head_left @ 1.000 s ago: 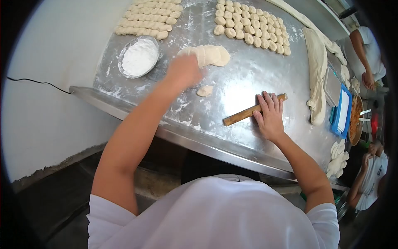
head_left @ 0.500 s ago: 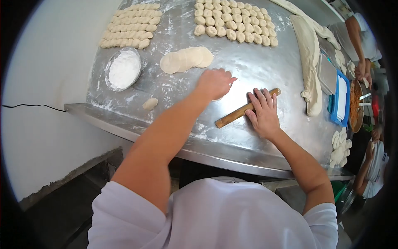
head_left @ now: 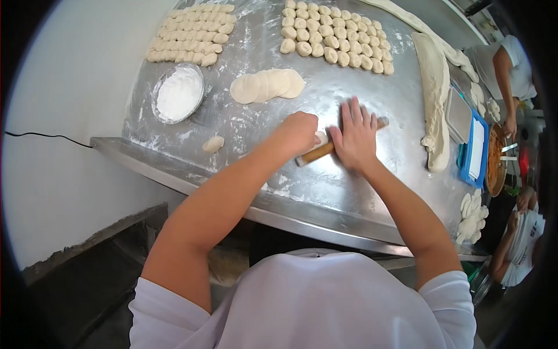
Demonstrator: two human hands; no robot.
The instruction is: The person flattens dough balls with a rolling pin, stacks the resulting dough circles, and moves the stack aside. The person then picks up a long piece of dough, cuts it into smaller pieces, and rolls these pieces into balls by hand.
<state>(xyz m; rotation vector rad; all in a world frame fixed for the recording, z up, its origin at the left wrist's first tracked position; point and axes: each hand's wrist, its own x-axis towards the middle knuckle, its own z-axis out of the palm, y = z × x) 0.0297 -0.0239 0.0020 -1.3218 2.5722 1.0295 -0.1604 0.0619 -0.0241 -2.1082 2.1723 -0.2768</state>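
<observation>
My left hand (head_left: 298, 134) is closed, its fingertips pinching the edge of a small piece of dough (head_left: 321, 138) on the steel table. My right hand (head_left: 356, 136) lies flat with fingers stretched out over a short wooden rolling pin (head_left: 317, 153), the palm pressing on it. The pin sits slantwise beside the dough and touches or overlaps its edge; my hands partly hide both. Several overlapping dough rounds (head_left: 256, 87) lie beyond my left hand. A lone dough lump (head_left: 213, 144) rests to the left of my left forearm.
A bowl of flour (head_left: 178, 94) stands left on the steel table (head_left: 325, 200). Rows of dough pieces (head_left: 192, 35) and dough balls (head_left: 340, 42) fill the back. Right are a long dough strip (head_left: 435, 99), a blue tray (head_left: 478, 145), a filling pan (head_left: 496, 157) and two other people.
My left hand has drawn nearer my body and closed on the dough's edge. My right hand and the rolling pin have shifted left, up against the dough.
</observation>
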